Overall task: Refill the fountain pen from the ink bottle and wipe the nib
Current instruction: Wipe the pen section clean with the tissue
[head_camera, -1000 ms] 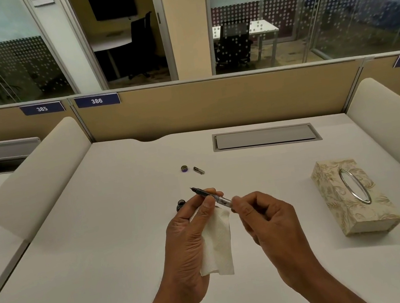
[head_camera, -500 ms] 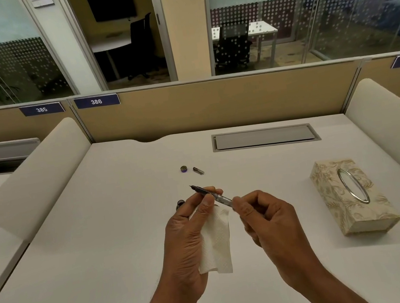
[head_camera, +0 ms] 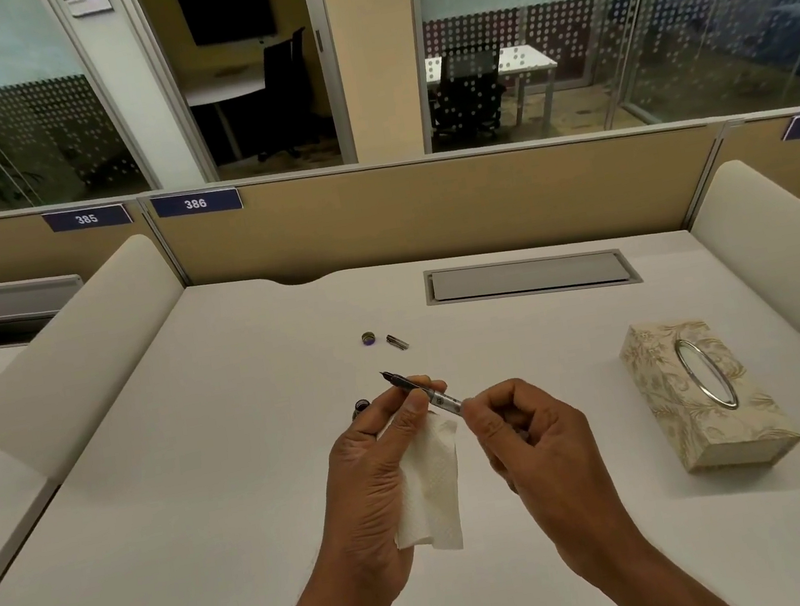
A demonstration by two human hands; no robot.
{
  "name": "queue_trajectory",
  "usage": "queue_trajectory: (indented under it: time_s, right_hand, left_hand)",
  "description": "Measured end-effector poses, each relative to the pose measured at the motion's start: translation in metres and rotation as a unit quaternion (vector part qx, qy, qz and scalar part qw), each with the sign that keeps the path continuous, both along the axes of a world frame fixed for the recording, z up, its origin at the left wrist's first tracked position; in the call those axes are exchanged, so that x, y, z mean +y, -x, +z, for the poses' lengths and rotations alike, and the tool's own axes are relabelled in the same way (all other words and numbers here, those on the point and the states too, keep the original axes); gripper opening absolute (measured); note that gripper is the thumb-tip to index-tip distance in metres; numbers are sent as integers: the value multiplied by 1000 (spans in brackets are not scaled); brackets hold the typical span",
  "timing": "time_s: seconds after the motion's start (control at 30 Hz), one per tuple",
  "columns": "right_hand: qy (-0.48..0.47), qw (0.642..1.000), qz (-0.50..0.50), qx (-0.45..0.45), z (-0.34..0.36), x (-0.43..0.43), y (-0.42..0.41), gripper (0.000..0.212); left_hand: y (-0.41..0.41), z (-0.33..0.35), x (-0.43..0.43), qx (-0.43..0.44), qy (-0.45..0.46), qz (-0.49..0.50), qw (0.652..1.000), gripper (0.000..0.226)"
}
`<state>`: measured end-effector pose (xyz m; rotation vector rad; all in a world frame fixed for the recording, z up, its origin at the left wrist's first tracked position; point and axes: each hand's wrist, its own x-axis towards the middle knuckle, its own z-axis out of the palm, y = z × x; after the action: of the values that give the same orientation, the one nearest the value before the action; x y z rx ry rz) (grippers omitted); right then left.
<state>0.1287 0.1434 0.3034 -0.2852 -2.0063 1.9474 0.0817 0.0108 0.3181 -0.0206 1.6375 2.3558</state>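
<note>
The fountain pen (head_camera: 441, 399) is held above the desk, its dark nib pointing up and to the left. My right hand (head_camera: 528, 444) pinches the pen's rear end. My left hand (head_camera: 376, 467) grips the pen's front section with thumb and fingers and also holds a folded white tissue (head_camera: 433, 489) against the palm. The small open ink bottle (head_camera: 360, 406) stands on the desk just left of my left hand, partly hidden by the fingers. Its cap (head_camera: 368, 338) and a small metal pen part (head_camera: 397, 342) lie farther back on the desk.
A patterned tissue box (head_camera: 702, 392) lies on the white desk (head_camera: 203, 462) to the right. A grey cable hatch (head_camera: 529, 277) is set in the desk at the back. Curved side dividers (head_camera: 78, 351) and a tan partition bound the desk.
Both hands stay almost still with the pen. The camera view has shifted slightly.
</note>
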Motion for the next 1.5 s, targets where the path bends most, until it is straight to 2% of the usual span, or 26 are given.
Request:
queue_trajectory:
  time_s: [0.07, 0.17, 0.23, 0.33, 0.4, 0.5, 0.57, 0.6, 0.8, 1.13, 1.27, 1.5]
  right_hand:
    - [16, 1000, 8, -6, 2, -1, -1, 15]
    - [-19, 1000, 0, 2, 3, -2, -3, 7]
    - [-28, 1000, -3, 5, 3, -3, -4, 11]
    - [53, 998, 14, -31, 4, -3, -4, 27]
    - [88, 995, 25, -45, 7, -2, -5, 29]
    - [-7, 1000, 11, -19, 5, -2, -6, 15]
    - [-62, 998, -5, -5, 1, -3, -5, 16]
    - [-60, 998, -3, -3, 0, -4, -6, 17]
    - [120, 988, 64, -76, 8, -3, -8, 26]
    - [188, 969, 95, -130, 3, 1, -6, 40]
    - [164, 975, 75, -127, -1, -2, -6, 31]
    - [6, 994, 65, -85, -18, -4, -4, 14]
  left_hand:
    - [0, 0, -1, -2, -1, 1, 1000, 22]
    - [0, 1, -1, -4, 1, -4, 1000, 24]
    - [0, 1, 0, 0, 5, -8, 1000, 26]
    - [0, 1, 1, 5, 12, -6, 1000, 26]
    - [0, 0, 1, 7, 14, -6, 1000, 24]
    - [2, 0, 1, 8, 14, -6, 1000, 22]
    - [3, -1, 1, 5, 17, -6, 1000, 21]
    - [3, -1, 1, 3, 19, -8, 1000, 21]
    - [4, -1, 0, 5, 16, -25, 1000, 24]
    - [7, -9, 1, -13, 2, -37, 999, 25]
    - [10, -13, 0, -28, -9, -41, 999, 24]
    - [15, -27, -2, -47, 51, -38, 997, 18]
